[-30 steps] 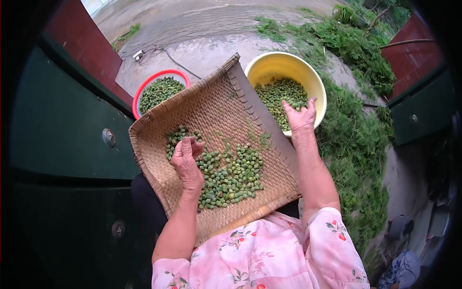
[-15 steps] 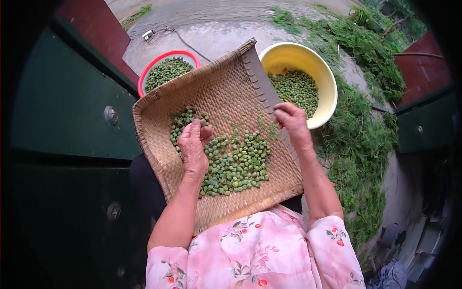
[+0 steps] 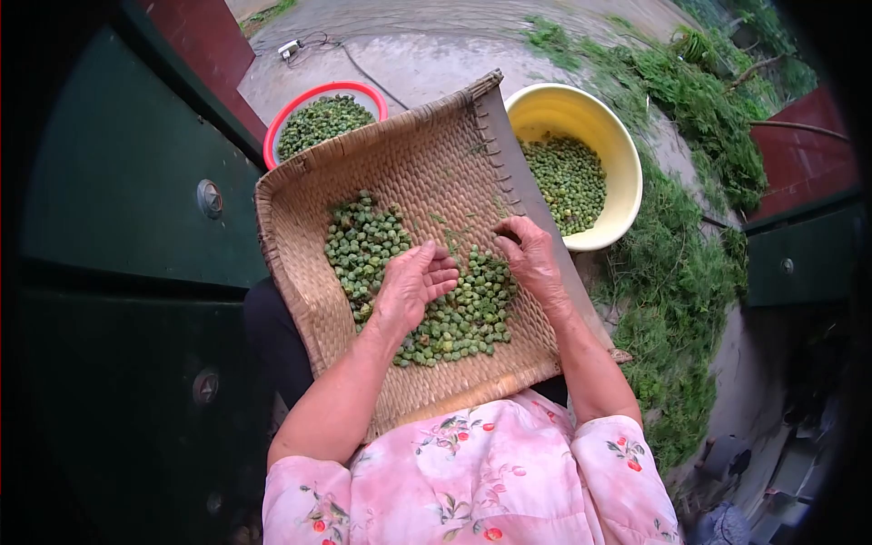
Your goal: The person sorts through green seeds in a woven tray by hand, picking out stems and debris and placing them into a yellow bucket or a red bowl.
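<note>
A woven basket tray [image 3: 436,136] rests tilted on my lap, holding many small round green fruits [image 3: 363,238] and thin bits of green leaf [image 3: 457,238]. Over the middle of the fruits is my left hand [image 3: 420,280], palm turned inward, its fingers extended and holding nothing I can see. My right hand [image 3: 531,262] is beside the leaf bits at the right of the pile, thumb and forefinger curled toward each other. Whatever may be between those fingertips is too small to make out.
Beyond the tray stand a red-rimmed basin [image 3: 381,102] and a yellow bucket [image 3: 627,182], both with similar green fruits inside. Cut feathery greenery [image 3: 677,263] covers the ground at right. A dark green door [image 3: 118,182] stands close on the left. A cable [image 3: 372,77] lies behind.
My left hand has moved right and slightly down across the pile, its fingers straightening. My right hand has come left and down, inward from the tray's right edge.
</note>
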A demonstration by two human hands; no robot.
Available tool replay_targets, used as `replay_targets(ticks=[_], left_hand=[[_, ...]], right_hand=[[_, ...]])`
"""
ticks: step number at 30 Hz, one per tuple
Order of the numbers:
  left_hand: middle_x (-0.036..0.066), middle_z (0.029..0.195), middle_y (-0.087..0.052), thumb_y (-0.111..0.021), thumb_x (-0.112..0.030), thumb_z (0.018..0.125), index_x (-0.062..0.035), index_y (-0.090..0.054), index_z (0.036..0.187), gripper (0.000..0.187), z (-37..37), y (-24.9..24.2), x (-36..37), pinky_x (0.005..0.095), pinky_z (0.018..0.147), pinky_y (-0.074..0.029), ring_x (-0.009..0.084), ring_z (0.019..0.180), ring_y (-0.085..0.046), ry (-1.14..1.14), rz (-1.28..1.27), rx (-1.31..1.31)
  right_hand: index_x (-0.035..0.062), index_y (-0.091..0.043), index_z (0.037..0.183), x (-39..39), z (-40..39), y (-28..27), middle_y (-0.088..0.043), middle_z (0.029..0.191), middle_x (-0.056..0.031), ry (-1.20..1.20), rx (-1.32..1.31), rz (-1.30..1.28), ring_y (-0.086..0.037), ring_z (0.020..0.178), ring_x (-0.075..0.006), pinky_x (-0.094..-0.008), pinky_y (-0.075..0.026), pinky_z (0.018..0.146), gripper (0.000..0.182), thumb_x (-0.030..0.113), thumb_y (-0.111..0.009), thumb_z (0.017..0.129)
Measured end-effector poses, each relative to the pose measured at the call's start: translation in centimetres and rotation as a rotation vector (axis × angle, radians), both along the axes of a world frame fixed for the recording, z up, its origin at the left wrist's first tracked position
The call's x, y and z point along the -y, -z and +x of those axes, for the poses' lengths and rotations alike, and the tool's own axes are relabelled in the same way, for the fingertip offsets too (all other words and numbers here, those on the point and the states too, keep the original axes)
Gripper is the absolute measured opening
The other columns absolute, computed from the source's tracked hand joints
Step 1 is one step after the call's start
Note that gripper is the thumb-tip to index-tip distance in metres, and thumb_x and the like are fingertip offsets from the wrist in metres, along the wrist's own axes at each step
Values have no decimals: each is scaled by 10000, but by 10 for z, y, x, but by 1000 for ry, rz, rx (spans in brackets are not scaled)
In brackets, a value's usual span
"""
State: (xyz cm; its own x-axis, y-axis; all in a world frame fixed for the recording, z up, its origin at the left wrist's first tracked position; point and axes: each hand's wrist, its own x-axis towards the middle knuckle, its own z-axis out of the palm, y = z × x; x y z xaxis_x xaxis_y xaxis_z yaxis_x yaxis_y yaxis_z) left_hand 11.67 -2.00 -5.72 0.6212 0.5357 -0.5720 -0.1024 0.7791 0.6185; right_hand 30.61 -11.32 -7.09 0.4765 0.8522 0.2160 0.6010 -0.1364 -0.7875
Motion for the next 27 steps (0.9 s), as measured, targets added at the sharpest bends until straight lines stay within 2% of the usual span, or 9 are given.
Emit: replay_targets(ticks=[3,6,9,12,15,18,21,24,27], left_hand=[[117,951,-587,-534,-363,925,18,-538,1037,397,4,-5,5,349,727,-549,237,843,-606,19,-59,29],[110,926,-592,-534,-373,923,19,-544,1021,405,4,-4,5,338,720,-548,224,822,-606,6,-83,57],[113,907,-600,-531,-370,925,15,-551,1003,394,2,2,3,332,716,-547,215,815,-607,7,-77,45],[120,898,-611,-525,-354,930,5,-556,985,364,1,4,2,336,718,-546,212,818,-611,5,-72,21],[116,895,-611,-518,-352,934,2,-558,983,359,1,4,2,331,711,-542,205,814,-609,15,-56,-13],[113,907,-605,-512,-360,937,4,-553,996,371,2,3,3,324,704,-540,199,813,-601,13,-49,-23],[108,920,-591,-514,-377,933,11,-547,1019,399,2,0,5,312,691,-541,189,806,-586,26,-47,-16],[96,908,-590,-513,-373,934,10,-547,1023,394,1,0,4,306,680,-542,178,785,-584,38,-51,10],[85,891,-597,-506,-365,939,3,-551,1016,378,1,-1,3,297,664,-540,168,771,-590,41,-56,-24]], right_hand=[[5,-630,940,0,-12,-37,-625,831,-70,-221,-710,-148,-594,712,-142,-276,-477,608,160,51,-657,789],[35,-641,938,-6,-14,-28,-607,810,-68,-190,-493,-72,-599,730,-183,-301,-479,637,164,19,-643,775],[57,-648,936,1,-4,3,-582,787,-76,-145,229,-112,-593,758,-242,-330,-477,674,190,-2,-633,757],[68,-647,925,6,-8,9,-554,769,-92,-128,270,-208,-573,786,-293,-356,-471,705,202,-10,-628,739],[49,-644,930,5,-9,9,-584,792,-87,-75,266,-167,-594,776,-253,-333,-476,693,185,6,-643,750],[49,-645,928,0,-13,-1,-612,845,-114,-24,-54,-41,-616,807,-267,-340,-489,703,174,29,-644,755],[34,-645,928,-1,-25,-36,-635,878,-118,-174,-728,-183,-633,801,-255,-317,-497,709,176,45,-664,753],[49,-641,932,-10,-26,-12,-614,855,-116,-164,-192,-9,-615,816,-275,-346,-494,709,191,81,-681,748],[61,-624,908,-11,-34,-9,-583,833,-111,-89,301,-139,-588,830,-291,-386,-481,715,204,129,-701,732]])
